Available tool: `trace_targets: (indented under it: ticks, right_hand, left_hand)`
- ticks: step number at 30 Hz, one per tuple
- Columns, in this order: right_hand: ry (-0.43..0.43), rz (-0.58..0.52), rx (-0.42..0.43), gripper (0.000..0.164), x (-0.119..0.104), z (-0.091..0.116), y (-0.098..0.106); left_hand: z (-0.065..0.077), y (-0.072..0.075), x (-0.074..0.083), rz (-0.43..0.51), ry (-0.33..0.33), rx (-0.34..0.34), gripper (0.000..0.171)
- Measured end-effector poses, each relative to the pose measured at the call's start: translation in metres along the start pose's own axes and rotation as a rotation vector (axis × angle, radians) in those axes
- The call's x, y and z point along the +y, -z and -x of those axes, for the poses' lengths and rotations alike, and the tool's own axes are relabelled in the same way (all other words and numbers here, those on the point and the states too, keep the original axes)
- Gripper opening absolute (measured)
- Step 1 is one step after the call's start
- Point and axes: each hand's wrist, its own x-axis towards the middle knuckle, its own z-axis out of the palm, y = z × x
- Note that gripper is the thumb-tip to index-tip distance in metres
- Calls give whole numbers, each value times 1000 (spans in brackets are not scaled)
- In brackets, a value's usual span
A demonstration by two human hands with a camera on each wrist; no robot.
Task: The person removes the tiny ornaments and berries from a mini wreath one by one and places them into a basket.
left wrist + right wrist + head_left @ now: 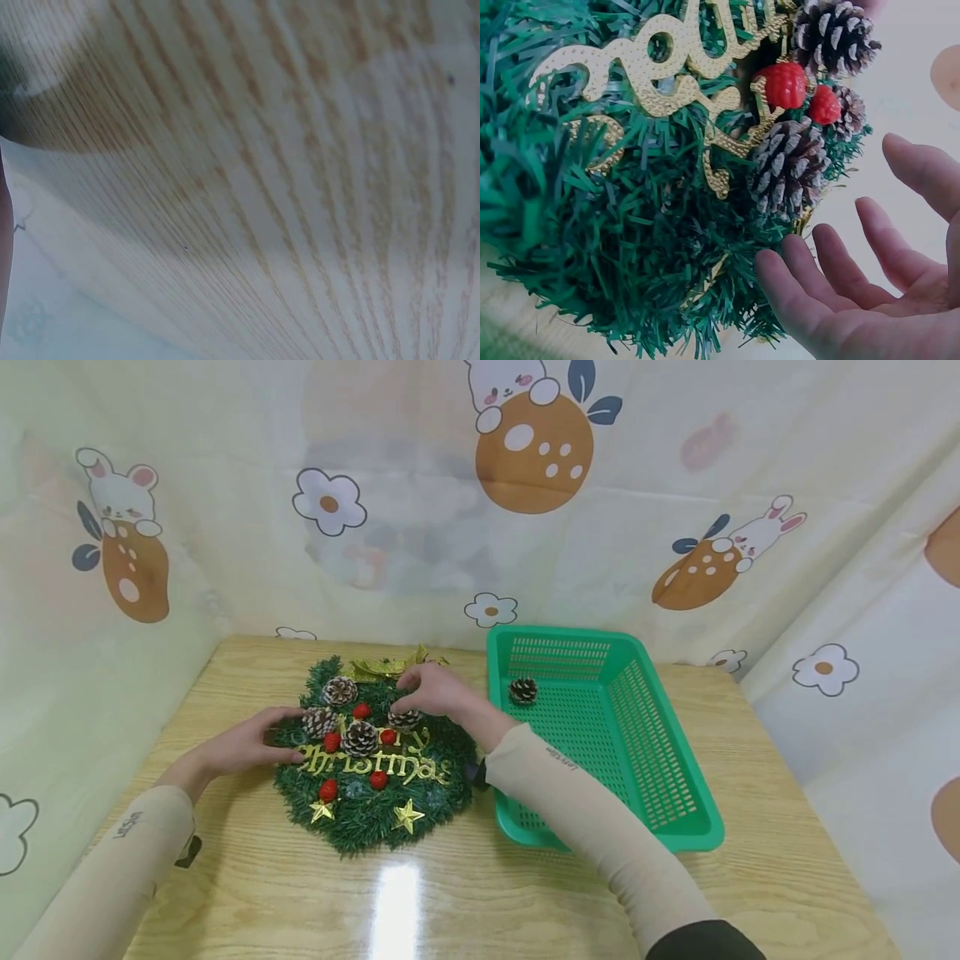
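Observation:
A green tinsel wreath (352, 831) with gold "Merry Christmas" lettering (408, 767), red berries, gold stars and several frosted pinecones lies on the table. My left hand (251, 745) rests at its left edge, fingertips beside a pinecone (318, 722) and thumb lower, at the lettering. Over the wreath's upper right is my right hand (438, 692), close above another pinecone (405, 720). In the right wrist view, that hand (885, 304) has loosely bent, spread fingers just beside the pinecone (787, 169), with nothing between them and the thumb.
A green plastic basket (678, 760) stands right of the wreath, with one pinecone (522, 691) inside near its left wall. My right forearm crosses the basket's front left part. A patterned curtain (420, 527) hangs behind the wooden table (480, 910). The left wrist view shows mostly wood grain.

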Motion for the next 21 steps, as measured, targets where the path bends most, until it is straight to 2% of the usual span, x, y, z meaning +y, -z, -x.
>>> trace_targets:
  ticks: [12, 17, 21]
  right_hand:
    - [-11, 72, -28, 39, 4, -1, -11]
    - [-11, 71, -35, 47, 4, 0, -13]
    - [-4, 115, -37, 52, 5, -2, -16]
  left_hand:
    - [0, -1, -2, -8, -5, -1, 78]
    - [-1, -1, -2, -10, -11, 4, 79]
    - [-2, 0, -2, -8, -12, 5, 78]
